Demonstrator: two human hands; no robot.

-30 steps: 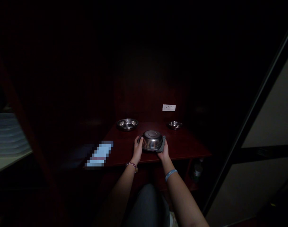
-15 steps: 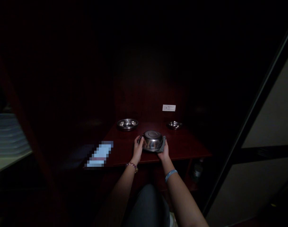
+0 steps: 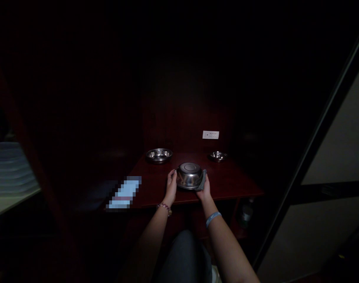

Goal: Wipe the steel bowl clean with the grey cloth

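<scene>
An upside-down stainless steel bowl [image 3: 189, 176] is between my two hands, over the front part of the dark red desk [image 3: 226, 184]. My left hand [image 3: 171, 186] grips its left side by the rim, thumb toward the top. On the opposite side my right hand [image 3: 206, 188] presses a grey-green cloth [image 3: 202, 181] against the bowl, its fingers partly hidden behind the cloth. Whether the bowl's rim touches the desk I cannot tell.
Farther back stand a wide steel bowl [image 3: 159, 155] at left and a smaller one [image 3: 218, 156] at right. A white socket [image 3: 210, 135] is on the back wall. A blurred pale rectangle [image 3: 124, 193] lies at left. Under the desk stands a bottle [image 3: 246, 214].
My left thumb has shifted slightly outward on the bowl's side, toward its left edge. The bowl, the cloth and my right hand look almost unmoved.
</scene>
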